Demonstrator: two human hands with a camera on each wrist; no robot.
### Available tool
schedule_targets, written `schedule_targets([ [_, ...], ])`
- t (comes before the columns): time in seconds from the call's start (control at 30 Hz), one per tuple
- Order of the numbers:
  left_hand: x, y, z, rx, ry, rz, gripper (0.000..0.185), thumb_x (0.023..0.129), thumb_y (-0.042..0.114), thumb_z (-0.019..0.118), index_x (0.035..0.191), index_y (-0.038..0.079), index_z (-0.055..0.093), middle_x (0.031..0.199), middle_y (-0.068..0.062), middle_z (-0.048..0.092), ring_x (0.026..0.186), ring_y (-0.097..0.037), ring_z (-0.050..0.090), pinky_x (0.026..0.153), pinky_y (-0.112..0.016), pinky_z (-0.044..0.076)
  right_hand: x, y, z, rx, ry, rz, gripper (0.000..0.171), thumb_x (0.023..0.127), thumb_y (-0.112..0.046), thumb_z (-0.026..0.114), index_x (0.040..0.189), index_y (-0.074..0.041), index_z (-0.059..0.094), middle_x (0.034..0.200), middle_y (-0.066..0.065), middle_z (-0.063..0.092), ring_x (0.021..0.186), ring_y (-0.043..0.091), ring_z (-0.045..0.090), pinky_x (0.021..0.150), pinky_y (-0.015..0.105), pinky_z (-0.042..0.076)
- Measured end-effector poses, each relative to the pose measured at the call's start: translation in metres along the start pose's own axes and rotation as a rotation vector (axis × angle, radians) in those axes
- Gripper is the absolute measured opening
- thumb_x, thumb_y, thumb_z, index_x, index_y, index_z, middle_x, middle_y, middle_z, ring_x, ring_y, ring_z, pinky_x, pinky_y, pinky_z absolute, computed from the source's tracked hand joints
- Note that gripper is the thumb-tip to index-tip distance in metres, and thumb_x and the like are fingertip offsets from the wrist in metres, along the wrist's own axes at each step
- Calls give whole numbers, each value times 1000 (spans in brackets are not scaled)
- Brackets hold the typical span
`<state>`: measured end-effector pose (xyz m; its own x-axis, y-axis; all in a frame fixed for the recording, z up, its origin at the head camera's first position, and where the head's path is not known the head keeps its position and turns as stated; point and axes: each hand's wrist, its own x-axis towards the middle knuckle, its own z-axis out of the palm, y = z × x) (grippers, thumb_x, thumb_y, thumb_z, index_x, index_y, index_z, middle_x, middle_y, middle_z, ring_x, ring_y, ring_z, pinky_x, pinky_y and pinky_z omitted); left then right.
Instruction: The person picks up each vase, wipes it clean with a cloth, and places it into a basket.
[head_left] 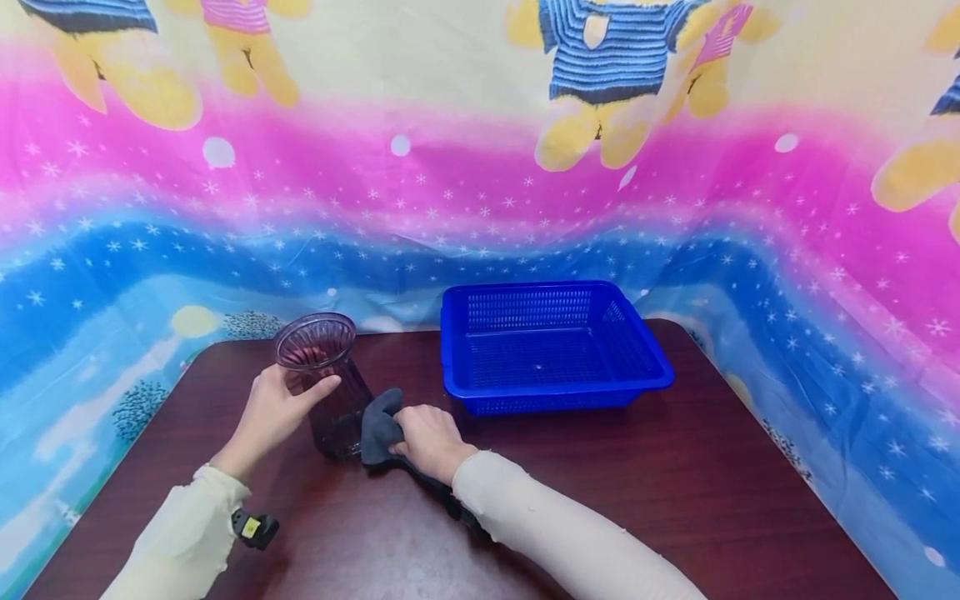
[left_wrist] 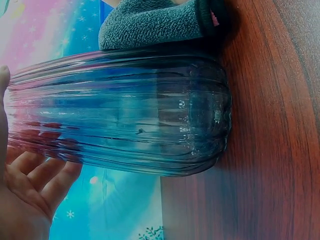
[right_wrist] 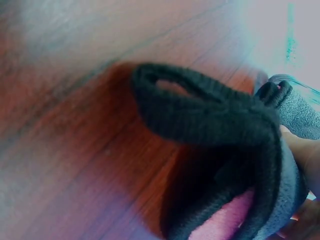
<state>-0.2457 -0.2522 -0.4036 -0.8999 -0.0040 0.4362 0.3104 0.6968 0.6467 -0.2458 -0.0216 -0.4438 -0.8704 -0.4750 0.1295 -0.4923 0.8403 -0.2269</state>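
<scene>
My left hand (head_left: pixel 273 408) grips the glass vase (head_left: pixel 326 387) near its neck, thumb across the front and fingers curled round the far side. The vase stands upright on the brown table (head_left: pixel 675 475), its long axis vertical, mouth open to the top, base flat on the wood. In the left wrist view the ribbed wall of the vase (left_wrist: pixel 125 110) fills the frame, my palm (left_wrist: pixel 27 195) close against it.

My right hand (head_left: pixel 427 437) is closed on a dark grey cloth (head_left: pixel 378 425), bunched in the fingers and pressed against the lower wall of the vase on its right side. The cloth touches the glass; the right wrist view shows its folded black edge (right_wrist: pixel 210 120) and a pink inner face, my fingers barely in frame.

Relative to the vase: left hand on its upper left, right hand and cloth at its lower right, both in contact. The blue basket (head_left: pixel 555 392) sits well to the right of the vase and a little further back, apart from both hands. The right hand is nearer the basket.
</scene>
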Motion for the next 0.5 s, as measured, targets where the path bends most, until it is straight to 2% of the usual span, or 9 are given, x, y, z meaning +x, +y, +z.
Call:
schedule_targets([
  [0.33, -1, 1, 0, -3, -6, -3, 33, 91, 35, 76, 109, 7, 71, 104, -15, 77, 86, 25, 50, 77, -8, 47, 1, 3, 2, 49, -20, 16, 18, 82, -35, 84, 84, -22, 71, 77, -7, 70, 67, 8, 58, 54, 28, 42],
  [0.5, -2, 1, 1, 0, -1, -6, 32, 91, 35, 75, 107, 8, 71, 102, -15, 77, 85, 25, 51, 76, -9, 47, 0, 2, -1, 94, 1, 9, 18, 84, -35, 83, 87, -22, 71, 79, -8, 70, 68, 6, 56, 56, 26, 42],
])
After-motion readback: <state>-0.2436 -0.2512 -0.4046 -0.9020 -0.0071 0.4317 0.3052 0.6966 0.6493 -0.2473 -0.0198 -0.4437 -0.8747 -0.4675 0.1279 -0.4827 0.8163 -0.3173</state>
